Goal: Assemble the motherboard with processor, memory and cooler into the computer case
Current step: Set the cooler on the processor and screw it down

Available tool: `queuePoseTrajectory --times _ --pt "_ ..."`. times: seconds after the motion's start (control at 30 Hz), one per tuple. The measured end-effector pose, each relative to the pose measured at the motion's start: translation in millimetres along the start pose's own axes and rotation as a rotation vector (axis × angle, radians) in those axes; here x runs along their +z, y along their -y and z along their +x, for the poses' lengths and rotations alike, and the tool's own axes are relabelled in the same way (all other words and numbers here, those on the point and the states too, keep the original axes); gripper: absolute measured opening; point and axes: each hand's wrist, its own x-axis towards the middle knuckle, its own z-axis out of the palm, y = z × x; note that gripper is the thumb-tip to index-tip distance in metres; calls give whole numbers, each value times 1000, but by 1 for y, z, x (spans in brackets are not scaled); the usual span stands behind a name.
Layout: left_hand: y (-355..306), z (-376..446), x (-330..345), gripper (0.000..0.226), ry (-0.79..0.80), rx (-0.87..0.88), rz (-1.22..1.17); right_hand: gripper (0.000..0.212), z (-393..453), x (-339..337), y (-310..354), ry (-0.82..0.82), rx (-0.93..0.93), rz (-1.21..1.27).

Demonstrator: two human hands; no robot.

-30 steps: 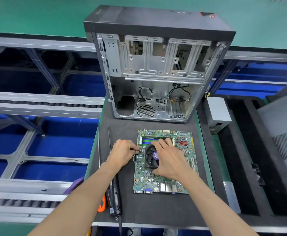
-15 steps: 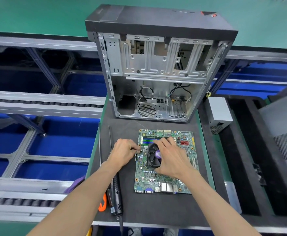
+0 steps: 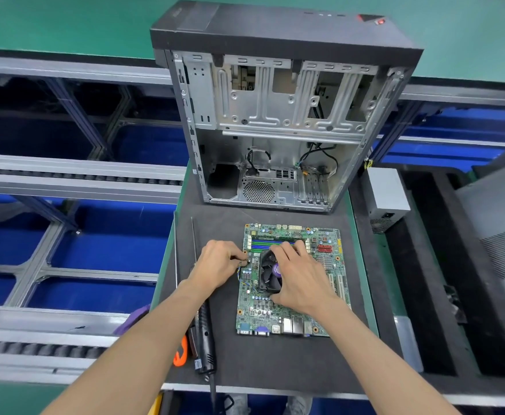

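- Head view: the motherboard (image 3: 293, 283) lies flat on the dark mat (image 3: 275, 360), just in front of the open computer case (image 3: 278, 127).
- The board's long side runs from the person toward the case.
- The cooler (image 3: 270, 274) sits on the board, a bit left of its middle.
- The right hand (image 3: 300, 280) lies over the cooler with fingers curled around its top and sides, holding it.
- The left hand (image 3: 220, 262) is at the board's left edge. Its fingertips pinch the small cooler wires (image 3: 242, 266) by the board's left edge.
- Both hands are right at the cooler, so the next move probably happens here, likely plugging in the wire.
- A screwdriver (image 3: 205, 333) lies on the mat, left of the board, near the left arm.
- The case stands well apart from both hands.
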Motion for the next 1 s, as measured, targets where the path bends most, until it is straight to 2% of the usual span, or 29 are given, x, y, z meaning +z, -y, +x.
queuePoseTrajectory --times 0.23,0.33,0.4,0.5,0.57,0.63,0.77,0.87,1.0 --pt "-3 -1 -4 15 13 36 17 110 -1 -4 -1 -1 -36 20" --pt "-5 -1 -12 17 89 47 39 130 -2 -10 -13 74 -81 147" --pt "-7 -2 -20 24 141 52 84 134 -7 -16 -25 119 -72 296" --pt "-20 -3 -28 37 82 51 69 120 -17 -25 -50 130 19 541" --pt "-37 -1 -27 35 56 67 -39 105 -24 -30 -64 120 76 648" --pt "-56 4 -21 45 153 120 -79 93 -27 -33 -70 105 106 736" --pt "-76 16 -4 91 420 211 89 80 -25 -34 -68 128 121 857" --pt "-74 20 4 103 487 185 141 72 -22 -31 -66 161 113 850" --pt "-70 24 6 109 494 165 162 61 -18 -28 -62 156 146 864"
